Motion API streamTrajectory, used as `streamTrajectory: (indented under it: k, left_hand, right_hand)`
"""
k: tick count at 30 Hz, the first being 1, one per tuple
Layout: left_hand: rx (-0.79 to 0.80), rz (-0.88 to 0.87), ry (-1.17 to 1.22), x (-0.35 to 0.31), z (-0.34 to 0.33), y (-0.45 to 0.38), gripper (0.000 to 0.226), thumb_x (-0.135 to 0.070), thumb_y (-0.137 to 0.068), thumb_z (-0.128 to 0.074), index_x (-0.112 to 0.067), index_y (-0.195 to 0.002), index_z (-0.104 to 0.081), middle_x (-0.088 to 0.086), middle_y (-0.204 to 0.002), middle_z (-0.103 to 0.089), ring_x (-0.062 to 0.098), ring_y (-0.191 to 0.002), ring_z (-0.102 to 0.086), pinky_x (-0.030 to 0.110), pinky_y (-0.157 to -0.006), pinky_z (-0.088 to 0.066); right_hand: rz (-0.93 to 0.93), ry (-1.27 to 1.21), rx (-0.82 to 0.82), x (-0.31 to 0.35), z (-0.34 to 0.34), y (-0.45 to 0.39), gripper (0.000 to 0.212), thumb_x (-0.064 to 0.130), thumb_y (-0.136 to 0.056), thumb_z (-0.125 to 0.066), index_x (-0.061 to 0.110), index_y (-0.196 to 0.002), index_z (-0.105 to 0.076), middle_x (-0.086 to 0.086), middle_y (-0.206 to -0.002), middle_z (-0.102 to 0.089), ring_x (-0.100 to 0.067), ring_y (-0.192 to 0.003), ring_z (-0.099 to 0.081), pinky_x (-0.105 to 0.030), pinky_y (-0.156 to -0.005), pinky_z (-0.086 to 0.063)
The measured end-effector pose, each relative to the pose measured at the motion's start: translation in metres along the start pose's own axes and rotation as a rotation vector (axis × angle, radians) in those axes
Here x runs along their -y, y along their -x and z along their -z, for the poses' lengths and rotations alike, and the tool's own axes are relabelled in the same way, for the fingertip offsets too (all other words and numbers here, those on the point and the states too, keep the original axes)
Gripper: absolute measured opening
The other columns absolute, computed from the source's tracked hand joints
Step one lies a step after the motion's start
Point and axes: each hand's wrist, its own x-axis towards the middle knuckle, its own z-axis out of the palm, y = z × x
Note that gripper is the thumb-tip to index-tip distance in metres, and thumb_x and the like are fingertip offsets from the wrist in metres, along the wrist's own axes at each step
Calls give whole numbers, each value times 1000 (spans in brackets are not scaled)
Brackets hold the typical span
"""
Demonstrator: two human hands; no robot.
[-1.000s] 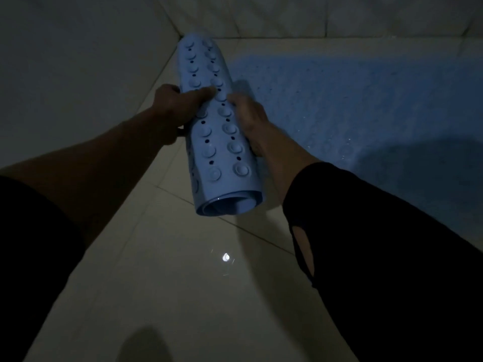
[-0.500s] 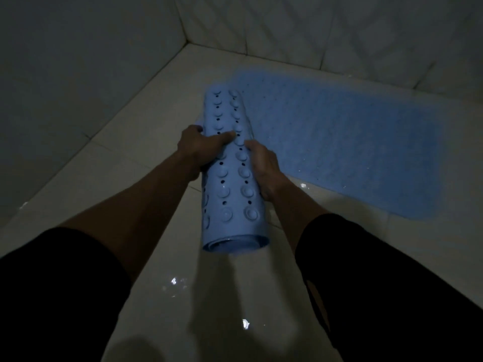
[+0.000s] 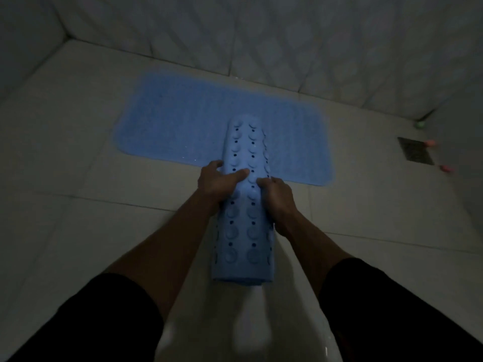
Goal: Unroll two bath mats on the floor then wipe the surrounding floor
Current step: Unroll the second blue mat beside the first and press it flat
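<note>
A rolled blue bath mat, its suction cups and holes facing out, is held lengthwise in front of me above the tiled floor. My left hand grips its left side, thumb laid across the top. My right hand grips its right side with fingers curled over the roll. Beyond the roll, a second blue bath mat lies flat and unrolled on the floor by the far wall; the roll's far end covers part of it from my view.
Pale floor tiles spread around, dim light. Tiled walls close in at the back, left and right. A square floor drain sits at the right with small pink and green objects near it.
The view has swung so the flat mat now lies straight ahead instead of to the right. Both hands keep the same grip on the roll, which points at the flat mat.
</note>
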Motion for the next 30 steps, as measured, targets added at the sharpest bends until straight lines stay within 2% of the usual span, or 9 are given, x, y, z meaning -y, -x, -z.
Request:
streamTrajectory:
  k: [4, 7, 12, 14, 16, 19, 23, 26, 30]
  left_hand:
    - [63, 21, 17, 20, -33, 19, 72, -27, -75, -87, -9, -137, -54, 12, -129, -61, 29, -105, -65, 47, -89, -58]
    - [96, 48, 2, 35, -59, 33, 73, -26, -74, -87, -9, -137, -54, 14, -129, -63, 33, -106, -66, 50, -90, -57]
    - [82, 71, -23, 44, -104, 65, 113, -54, -39, -88, -11, -137, -55, 13, -128, -65, 31, -103, -69, 49, -87, -59]
    - [92, 69, -33, 47, -123, 73, 120, -59, -33, -86, -12, -139, -54, 13, -128, -65, 31, -103, -69, 50, -87, -59]
    - [110, 84, -66, 44, -142, 80, 109, -55, -43, -89, -12, -137, -55, 12, -126, -66, 30, -101, -70, 50, -86, -59]
    - [127, 92, -132, 45, -169, 86, 77, -38, -68, -89, -13, -133, -57, 11, -123, -67, 29, -101, -70, 50, -87, -59]
    - [105, 97, -235, 48, -198, 88, 82, -38, -64, -89, -11, -134, -56, 12, -128, -65, 30, -105, -68, 49, -90, -58]
    - [55, 95, -315, 50, -209, 84, 89, -33, -73, -88, -7, -144, -43, 15, -135, -59, 30, -112, -64, 44, -92, -57]
    - [-9, 95, -358, 54, -213, 83, 95, -38, -71, -88, -11, -146, -36, 16, -136, -58, 30, -112, -63, 45, -88, -58]
  right_hand:
    - [-53, -68, -18, -26, 30, 16, 57, 37, -79, -60, 13, -130, -57, -8, -118, -67, -26, -96, -68, -42, -84, -59]
    - [-72, -89, -46, -47, 54, 23, 59, 37, -79, -60, 15, -134, -53, -7, -123, -64, -27, -100, -67, -45, -89, -58]
    - [-64, -66, -47, -67, 102, 34, 55, 44, -74, -59, 20, -124, -60, -6, -117, -67, -27, -99, -66, -47, -92, -55]
    - [-63, -64, -58, -76, 122, 33, 53, 45, -75, -60, 19, -121, -61, -5, -114, -67, -26, -98, -66, -47, -93, -54]
    - [-54, -74, -63, -86, 141, 32, 45, 41, -82, -60, 18, -121, -60, -4, -114, -66, -25, -99, -65, -46, -94, -54]
    - [-67, -119, -80, -100, 164, 26, 43, 37, -88, -58, 17, -126, -58, -4, -120, -62, -26, -105, -61, -43, -97, -51]
    - [-98, -199, -66, -119, 181, 19, 39, 34, -92, -54, 16, -126, -56, -6, -120, -61, -26, -102, -59, -36, -86, -49]
    - [-121, -245, -36, -128, 188, 13, 41, 31, -94, -51, 17, -132, -51, -1, -111, -56, -20, -94, -55, -26, -69, -43]
    - [-162, -226, -56, -133, 183, 7, 44, 36, -94, -47, 20, -135, -47, -1, -107, -56, -21, -92, -55, -33, -81, -46]
